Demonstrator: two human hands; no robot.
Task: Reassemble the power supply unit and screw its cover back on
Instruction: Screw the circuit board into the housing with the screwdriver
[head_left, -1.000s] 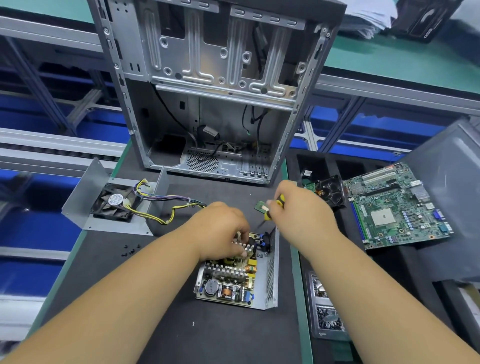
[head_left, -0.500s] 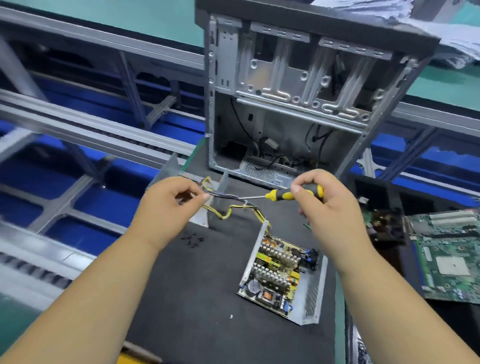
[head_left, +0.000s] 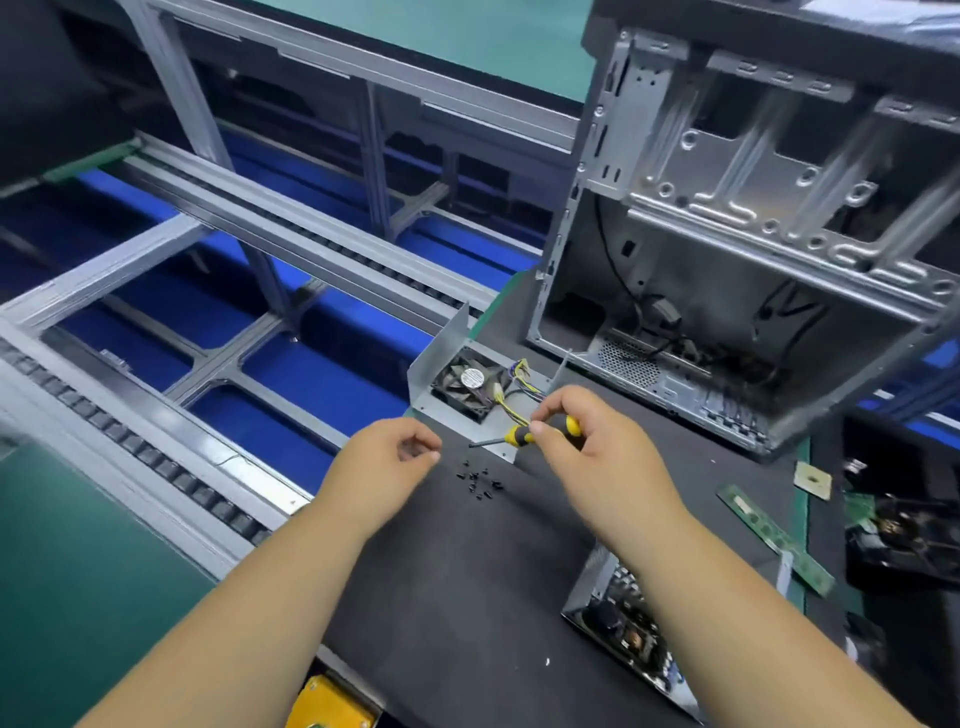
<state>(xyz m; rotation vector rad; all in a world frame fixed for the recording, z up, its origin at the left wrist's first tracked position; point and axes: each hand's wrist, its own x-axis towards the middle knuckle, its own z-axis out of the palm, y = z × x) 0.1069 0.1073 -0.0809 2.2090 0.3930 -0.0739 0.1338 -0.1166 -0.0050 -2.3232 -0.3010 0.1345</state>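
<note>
A yellow-handled screwdriver (head_left: 540, 432) was gripped by the right hand (head_left: 597, 457). The left hand (head_left: 387, 457) hovered loosely curled, empty, beside loose screws (head_left: 480, 480) near the mat's (head_left: 457, 597) left edge, before the cover (head_left: 452, 384).

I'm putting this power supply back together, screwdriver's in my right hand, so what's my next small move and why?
Probably lower the left hand and pick one screw from the loose black screws on the mat just below its fingertips. The right hand already holds the screwdriver, and the cover is still off.
</note>
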